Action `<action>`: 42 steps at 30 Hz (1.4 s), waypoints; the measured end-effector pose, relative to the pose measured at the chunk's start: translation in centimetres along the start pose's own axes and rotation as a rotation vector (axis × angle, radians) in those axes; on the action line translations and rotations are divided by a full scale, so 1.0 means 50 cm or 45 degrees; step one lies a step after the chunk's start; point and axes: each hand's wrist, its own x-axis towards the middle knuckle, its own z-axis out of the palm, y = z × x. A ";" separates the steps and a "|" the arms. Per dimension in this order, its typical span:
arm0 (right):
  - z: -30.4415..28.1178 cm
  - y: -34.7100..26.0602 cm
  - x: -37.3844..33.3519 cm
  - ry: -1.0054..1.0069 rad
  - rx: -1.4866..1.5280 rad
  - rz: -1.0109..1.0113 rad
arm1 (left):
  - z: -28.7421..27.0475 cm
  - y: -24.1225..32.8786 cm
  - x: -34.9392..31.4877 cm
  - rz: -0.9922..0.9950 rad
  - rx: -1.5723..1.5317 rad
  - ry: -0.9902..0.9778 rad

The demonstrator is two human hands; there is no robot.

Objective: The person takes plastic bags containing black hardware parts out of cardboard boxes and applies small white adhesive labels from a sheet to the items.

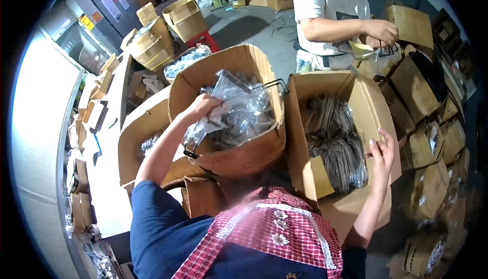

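My left hand [204, 105] is closed on a crumpled clear plastic bag [216, 116] above an open cardboard box [244, 159]. More clear bags [249, 109] fill that box. A black bent wire piece [277, 83] pokes out past the box's right side, and a dark rod with a black end [190, 153] shows at its near left rim. My right hand [384, 149], fingers spread, is at the right wall of a second open box [373, 101]; whether it touches the cardboard I cannot tell. Inside that box lie dark, flat bagged items [333, 142] in stacks.
Across from me a person in a white shirt [333, 20] handles a clear bag with dark wire [384, 55]. Several cartons [432, 187] crowd the right side. A white table [112, 177] runs along the left. Cardboard bins [185, 17] and a red crate [206, 40] stand farther back.
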 end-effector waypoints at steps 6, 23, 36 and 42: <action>-0.006 0.006 0.006 -0.024 -0.022 -0.049 | -0.040 0.036 -0.028 0.085 0.359 0.439; 0.204 -0.123 -0.050 -0.678 0.254 -0.232 | -0.015 0.167 -0.146 0.477 -1.712 0.428; 0.281 -0.143 -0.085 -0.810 0.287 -0.203 | 0.231 0.209 -0.062 0.325 -2.085 0.246; 0.281 -0.098 -0.081 -0.647 0.128 -0.240 | 0.250 0.238 -0.061 0.282 -2.055 0.459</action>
